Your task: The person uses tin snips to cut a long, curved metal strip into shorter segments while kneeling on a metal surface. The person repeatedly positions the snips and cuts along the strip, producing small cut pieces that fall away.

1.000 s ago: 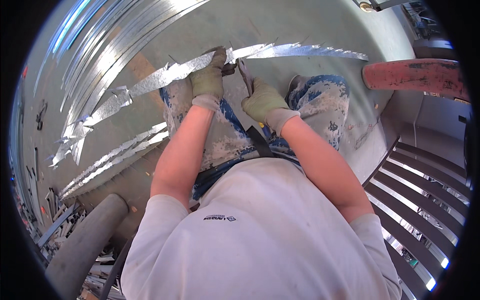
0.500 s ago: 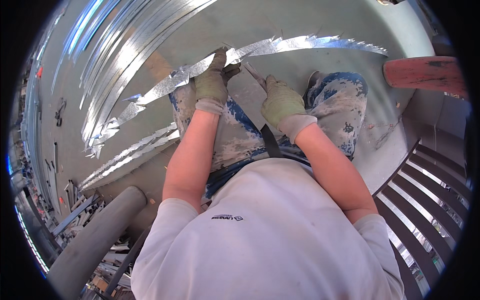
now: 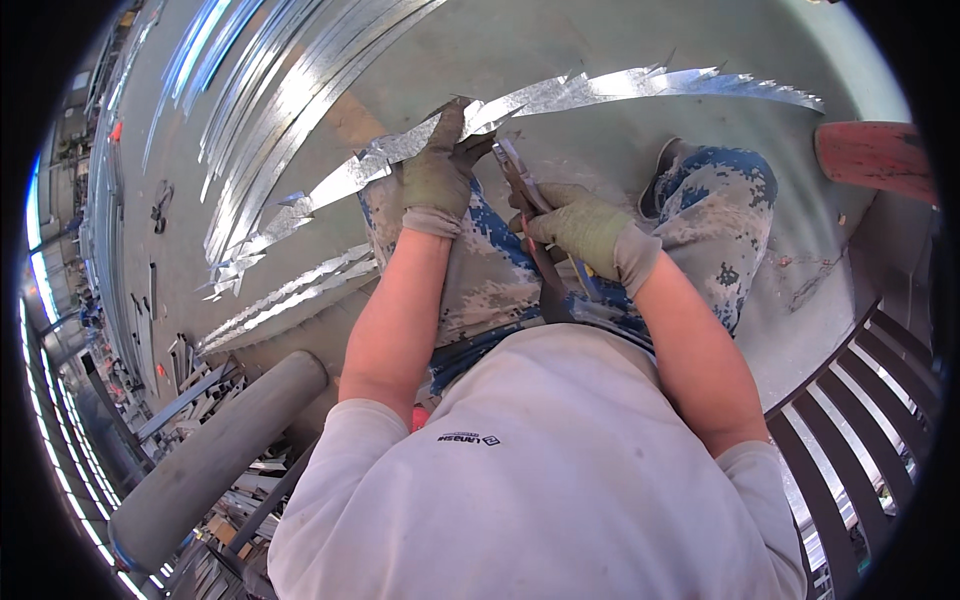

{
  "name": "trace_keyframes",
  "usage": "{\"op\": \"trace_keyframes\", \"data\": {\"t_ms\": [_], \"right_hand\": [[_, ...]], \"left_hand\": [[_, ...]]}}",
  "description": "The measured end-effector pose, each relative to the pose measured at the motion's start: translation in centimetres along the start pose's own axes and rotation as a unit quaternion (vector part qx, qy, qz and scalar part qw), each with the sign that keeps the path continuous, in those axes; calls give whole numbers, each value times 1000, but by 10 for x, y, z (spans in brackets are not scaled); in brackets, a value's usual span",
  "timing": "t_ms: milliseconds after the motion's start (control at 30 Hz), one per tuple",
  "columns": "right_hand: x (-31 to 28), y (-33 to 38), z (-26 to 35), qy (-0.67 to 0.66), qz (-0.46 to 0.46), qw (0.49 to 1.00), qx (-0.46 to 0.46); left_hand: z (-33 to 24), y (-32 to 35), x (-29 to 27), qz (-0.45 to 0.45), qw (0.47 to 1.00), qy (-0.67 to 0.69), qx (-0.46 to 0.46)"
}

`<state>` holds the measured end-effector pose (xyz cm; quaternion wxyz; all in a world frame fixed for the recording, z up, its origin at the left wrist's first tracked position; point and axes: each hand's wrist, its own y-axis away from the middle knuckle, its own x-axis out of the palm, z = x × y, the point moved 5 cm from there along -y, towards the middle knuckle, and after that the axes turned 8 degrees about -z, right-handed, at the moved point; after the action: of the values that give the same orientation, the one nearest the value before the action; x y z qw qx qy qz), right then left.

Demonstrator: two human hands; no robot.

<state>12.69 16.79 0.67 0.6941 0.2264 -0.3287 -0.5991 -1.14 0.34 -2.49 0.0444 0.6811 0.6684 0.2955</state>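
Note:
My left hand (image 3: 437, 172), in a dirty green work glove, is closed on a long, shiny sheet-metal strip (image 3: 340, 183). The strip has jagged, notched edges and curves from the lower left to the far right. My right hand (image 3: 583, 230), gloved alike, grips a plier-like hand tool (image 3: 521, 178) whose metal jaws point up toward the left hand. Its handles extend below the glove. The jaws sit just right of my left fingers, apart from the strip as far as I can see. Gloves hide the exact grips.
Several thin metal strips (image 3: 290, 90) lie at the upper left, with more jagged strips (image 3: 290, 297) below. A grey padded bar (image 3: 225, 450) stands at the lower left, a red one (image 3: 870, 155) at the right. Small scissors (image 3: 161, 206) and metal scraps (image 3: 200, 405) lie at the left.
The view has shifted, so the surroundings sit farther right. My right hand has turned and drawn slightly downward, bringing the tool's jaws and handles into plainer sight. My left hand keeps its hold.

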Motion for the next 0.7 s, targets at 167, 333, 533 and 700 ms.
{"op": "trace_keyframes", "data": {"t_ms": [167,333,533,700], "right_hand": [[2,-22,-3,47,2,998,-39],[3,-30,0,43,16,998,-37],[1,-14,6,33,12,999,-19],[-14,16,-1,-173,0,985,11]], "left_hand": [[1,-1,-5,65,980,-149,117],[-13,15,4,63,825,-462,319],[-1,3,-1,-33,998,36,-32],[-2,-1,-12,12,998,55,8]]}}
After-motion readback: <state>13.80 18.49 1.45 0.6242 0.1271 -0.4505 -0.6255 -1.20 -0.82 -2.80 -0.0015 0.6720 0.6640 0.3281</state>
